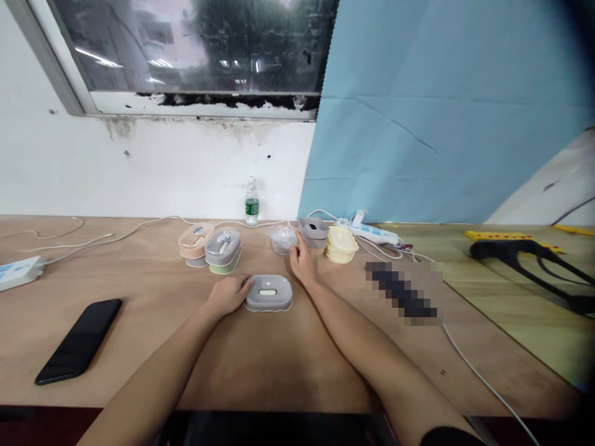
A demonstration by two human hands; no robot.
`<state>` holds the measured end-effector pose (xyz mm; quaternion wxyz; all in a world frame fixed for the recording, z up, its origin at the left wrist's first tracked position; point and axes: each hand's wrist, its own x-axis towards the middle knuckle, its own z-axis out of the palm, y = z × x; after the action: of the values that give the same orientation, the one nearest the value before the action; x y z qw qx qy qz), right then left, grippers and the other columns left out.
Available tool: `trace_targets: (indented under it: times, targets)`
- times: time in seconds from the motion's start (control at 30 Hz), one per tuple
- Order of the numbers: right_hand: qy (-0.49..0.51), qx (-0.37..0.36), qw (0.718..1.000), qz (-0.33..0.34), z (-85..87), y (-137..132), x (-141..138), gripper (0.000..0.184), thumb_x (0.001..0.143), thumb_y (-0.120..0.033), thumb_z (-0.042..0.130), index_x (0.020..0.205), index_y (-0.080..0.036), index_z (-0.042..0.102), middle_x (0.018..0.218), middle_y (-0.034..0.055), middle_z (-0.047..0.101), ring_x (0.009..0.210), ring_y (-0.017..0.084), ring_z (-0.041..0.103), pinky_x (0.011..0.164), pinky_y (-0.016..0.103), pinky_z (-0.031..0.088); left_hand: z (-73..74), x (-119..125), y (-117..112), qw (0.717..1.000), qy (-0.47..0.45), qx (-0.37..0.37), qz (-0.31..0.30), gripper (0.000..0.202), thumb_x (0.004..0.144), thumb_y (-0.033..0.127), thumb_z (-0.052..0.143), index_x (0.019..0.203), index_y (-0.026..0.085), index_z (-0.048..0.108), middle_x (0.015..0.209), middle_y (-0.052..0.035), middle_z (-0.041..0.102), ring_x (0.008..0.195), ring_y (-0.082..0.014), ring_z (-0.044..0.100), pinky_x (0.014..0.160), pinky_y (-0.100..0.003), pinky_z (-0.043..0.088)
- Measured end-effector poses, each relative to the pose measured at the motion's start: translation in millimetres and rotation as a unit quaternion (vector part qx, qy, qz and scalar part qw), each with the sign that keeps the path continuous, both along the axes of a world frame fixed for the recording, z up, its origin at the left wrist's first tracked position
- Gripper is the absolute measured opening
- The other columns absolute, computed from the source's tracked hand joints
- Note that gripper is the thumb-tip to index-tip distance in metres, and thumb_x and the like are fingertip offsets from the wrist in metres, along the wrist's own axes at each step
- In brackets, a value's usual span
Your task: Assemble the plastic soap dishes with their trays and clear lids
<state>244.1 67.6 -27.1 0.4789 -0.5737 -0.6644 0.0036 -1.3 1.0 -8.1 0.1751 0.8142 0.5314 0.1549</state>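
- Grey plastic formed the lidded box [268, 293], which lay flat on the wooden table [279, 359] at centre, with a pale oblong inset in its lid.
- The long axis of the lidded box ran left to right, so its short left end faced the left hand [229, 294].
- The left hand lay palm down just left of that box, fingers bent and close together, fingertips touching its left end. No finger was wrapped round it, so this was contact, not a clamp.
- The right hand [303, 263] was extended farther away, beyond the right end of the lidded box and apart from it. Its fingers were straight and together, reaching between the clear tub [282, 240] and the grey stack [313, 232]. Whether it gripped either one cannot be told.
- Of the two hands, the left was the nearer to the lidded box; the right was the nearer to the far row.
- A cream stack [341, 244] stood just right of the grey stack.
- Two more boxes, a peach one [196, 243] and a grey-over-green one [223, 248], stood side by side to the far left of the lidded box.
- A small bottle [251, 201] stood at the wall. A black phone [79, 341] lay near left, well apart from both hands.
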Motion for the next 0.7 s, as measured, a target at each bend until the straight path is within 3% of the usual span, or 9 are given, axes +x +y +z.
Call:
trace_targets:
  times: [0.1,0.27,0.47,0.7]
  targets:
    - [-0.012,0.016,1.0,-0.013,2.3,14.4,3.0,0.048,0.093,-0.035,0.034,0.137,-0.017,0.046,0.095,0.0123,0.069,0.076,0.025,0.064,0.074,0.037,0.047,0.8,0.1,-0.3,1.0,-0.004,-0.002,0.002,0.045,0.095,0.05,0.028,0.11,0.026,0.063,0.112,-0.0064,0.068,0.101,-0.0246,0.062,0.08,-0.032,0.045]
    - [-0.028,-0.022,0.999,0.012,2.6,24.5,1.6,0.054,0.092,-0.043,0.038,0.139,-0.017,0.041,0.075,0.0072,0.068,0.067,0.024,0.063,0.069,0.035,0.046,0.8,-0.8,0.0,1.0,-0.001,-0.006,-0.003,0.045,0.095,0.049,0.028,0.112,0.025,0.062,0.11,-0.0068,0.068,0.1,-0.0245,0.062,0.079,-0.032,0.045]
    - [-0.019,-0.013,1.0,0.007,-2.7,24.8,4.2,0.04,0.094,-0.037,0.035,0.121,-0.013,0.053,0.084,0.01,0.069,0.076,0.025,0.064,0.07,0.033,0.044,1.7,-1.3,-1.0,1.0,-0.007,-0.004,-0.005,0.045,0.095,0.05,0.027,0.112,0.026,0.062,0.11,-0.0063,0.068,0.099,-0.0247,0.063,0.077,-0.032,0.045]
    - [-0.041,0.026,0.999,0.007,-2.1,11.5,2.6,0.036,0.092,-0.041,0.041,0.113,-0.015,0.056,0.087,0.0104,0.07,0.076,0.022,0.065,0.069,0.031,0.044,3.2,-2.2,-1.5,1.0,-0.015,-0.006,-0.014,0.044,0.095,0.05,0.029,0.112,0.026,0.062,0.113,-0.0059,0.067,0.1,-0.0246,0.062,0.08,-0.033,0.046]
